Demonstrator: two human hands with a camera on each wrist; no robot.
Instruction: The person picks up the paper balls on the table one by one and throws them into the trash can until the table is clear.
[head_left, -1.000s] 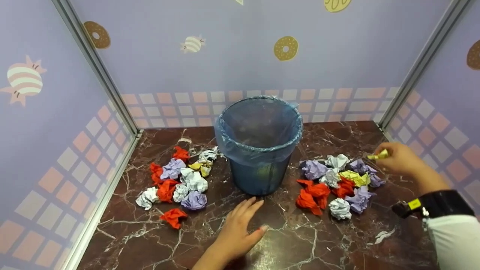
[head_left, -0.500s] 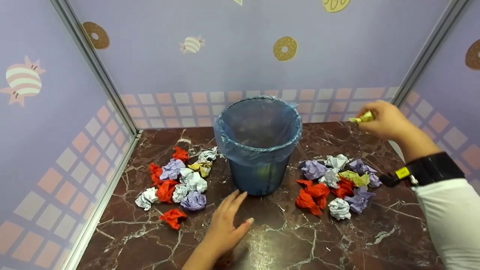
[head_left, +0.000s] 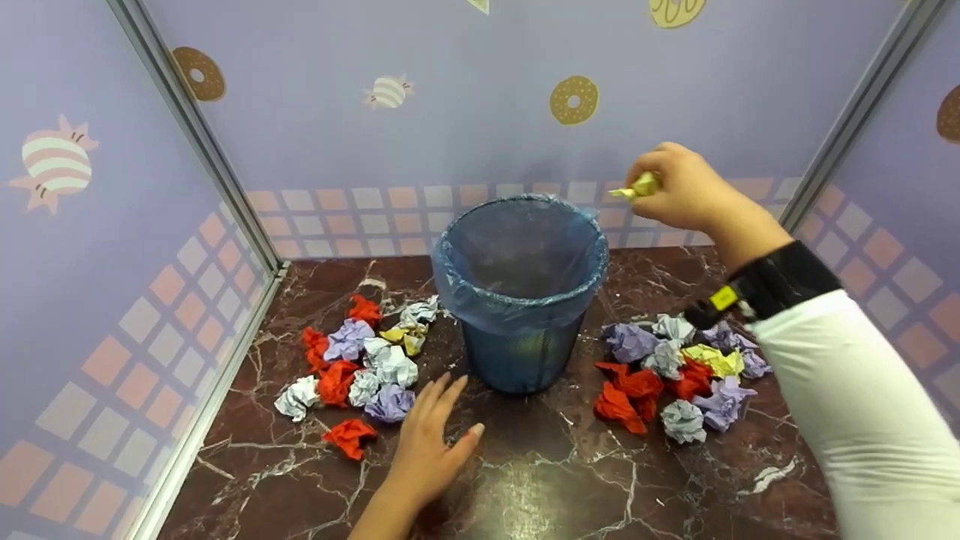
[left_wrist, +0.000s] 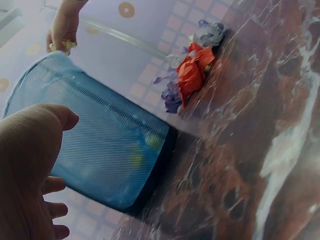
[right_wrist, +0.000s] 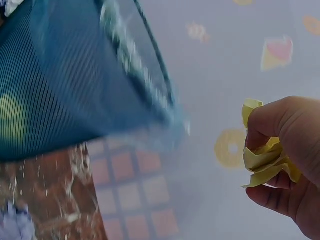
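Observation:
My right hand (head_left: 686,191) pinches a crumpled yellow paper ball (right_wrist: 267,162) between thumb and fingers, raised to the right of the bin's rim. The blue mesh trash bin (head_left: 517,360), lined with a translucent blue bag (head_left: 480,307), stands upright in the middle. Through its mesh, yellow shapes show low inside in the left wrist view. My left hand (head_left: 429,442) is low over the table in front of the bin, fingers spread and holding nothing. Nearest to it lies a purple paper ball (head_left: 390,403).
Left of the bin lies a group of crumpled papers, among them a red ball (head_left: 349,437) and a yellow one (head_left: 405,339). A second group, with a yellow ball (head_left: 716,360) and a white ball (head_left: 683,421), lies to the right. Patterned walls enclose the dark marbled table (head_left: 570,495).
My right hand has risen and moved left toward the bin, carrying the yellow paper ball from beyond the right group. My left hand has slid somewhat to the left.

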